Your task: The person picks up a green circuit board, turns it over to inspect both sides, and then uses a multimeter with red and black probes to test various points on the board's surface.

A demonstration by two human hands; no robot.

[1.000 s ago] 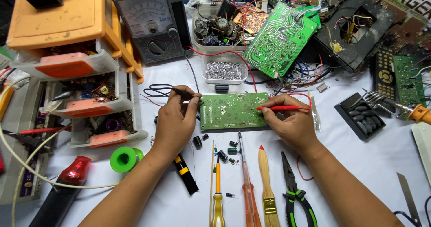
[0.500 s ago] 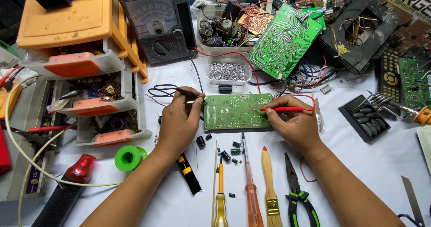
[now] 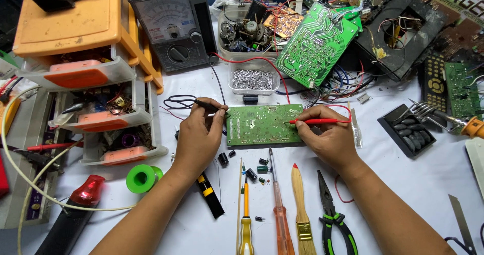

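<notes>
A white worktable (image 3: 443,184) carries the whole spread, its bare middle kept as the working patch while parts and gear crowd the edges. At the left stands an orange drawer cabinet (image 3: 75,58) with its trays pulled out, so small parts lie within reach. Behind the working patch, an analogue multimeter (image 3: 174,25) leans back with its dial facing the person, readable at a glance.

A green circuit board (image 3: 264,125) lies flat, solder side up, directly in front of the person and between the two hands. The left hand (image 3: 199,139) pinches a black probe (image 3: 209,105) between thumb and fingers, the tip set at the board's left edge, and the heel of the hand rests on the table, apparently for steadiness. The right hand (image 3: 327,139) grips a red probe (image 3: 317,121) like a pen, its tip touching the board's right part.

Below the board, hand tools lie in a row with handles toward the person: a yellow screwdriver (image 3: 245,219), an orange screwdriver (image 3: 280,209), a brush (image 3: 301,209) and green-handled pliers (image 3: 335,219). Loose capacitors (image 3: 259,169) sit scattered just under the board.
</notes>
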